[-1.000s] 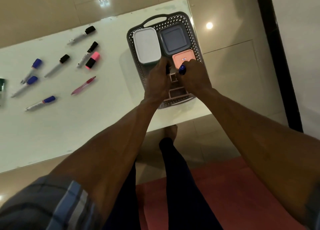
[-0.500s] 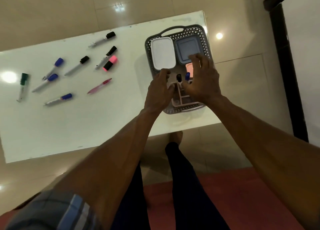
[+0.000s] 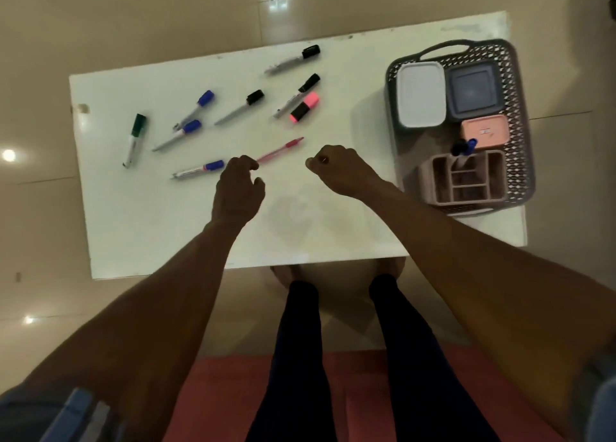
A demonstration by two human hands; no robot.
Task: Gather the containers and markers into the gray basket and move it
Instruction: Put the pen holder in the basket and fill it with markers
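Note:
The gray basket (image 3: 521,115) stands at the table's right end. It holds a white container (image 3: 420,93), a dark gray container (image 3: 473,90), a pink container (image 3: 485,132) and a pink organizer (image 3: 466,183) with two markers (image 3: 463,147) standing in it. Several markers lie loose on the white table (image 3: 150,225), among them a blue-capped marker (image 3: 198,170), a pink pen (image 3: 281,148), a pink highlighter (image 3: 304,107) and a green marker (image 3: 135,140). My left hand (image 3: 238,190) hovers with loosely curled fingers by the pink pen's near end and holds nothing. My right hand (image 3: 336,170) hangs loosely curled mid-table, also holding nothing.
More markers with black caps (image 3: 293,60) and blue caps (image 3: 196,106) lie toward the table's back and left. The table's near edge runs just above my legs. Glossy tiled floor surrounds the table, and a red mat (image 3: 350,391) lies under my feet.
Both hands have left the basket and moved left over the table toward the loose markers. The two markers they were placing now stand in the pink organizer. The view has shifted left.

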